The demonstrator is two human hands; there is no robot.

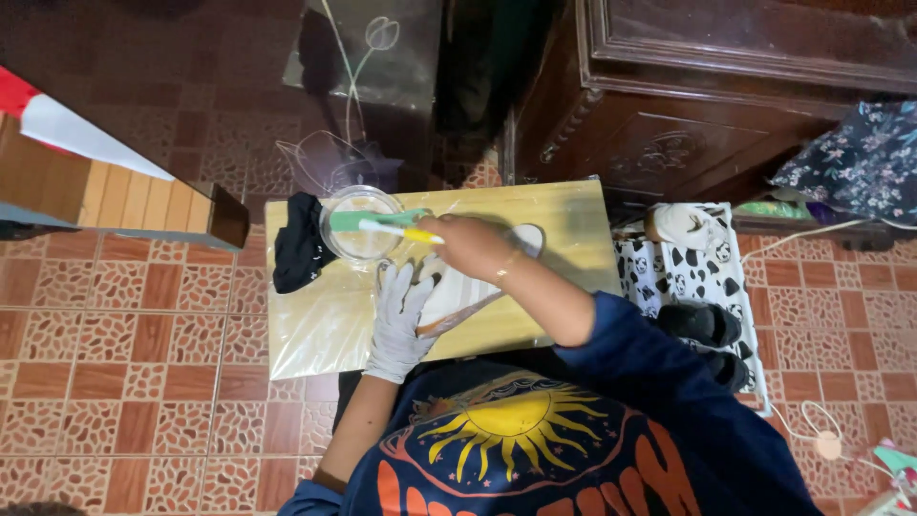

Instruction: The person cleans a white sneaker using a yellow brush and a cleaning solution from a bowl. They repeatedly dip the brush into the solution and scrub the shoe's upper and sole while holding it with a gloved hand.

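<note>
**Brush over the bowl, shoe pinned beneath the gloved hand**

The right hand (470, 244) is bare and closed around a toothbrush (396, 227) with a green and yellow handle. The brush's long axis runs almost level, parallel to the far edge of the low wooden table (573, 215), with its head pointing toward the table's far left corner. That head sits over a small clear bowl (361, 225) of pale liquid standing near that corner; whether the bristles touch the liquid cannot be told.

The left hand (399, 320), in a grey-white glove, lies flat with fingers spread, pressing on a white shoe (478, 282) in the middle of the table. The shoe runs on a slant, from the near side under the glove up toward the far edge, where its rounded end shows past the right wrist. The right forearm crosses over it.

So the bowl lies left of and beyond the shoe, and the right hand is the one at it. A black cloth (299, 244) lies bunched by the table's left edge, just beside the bowl.
</note>
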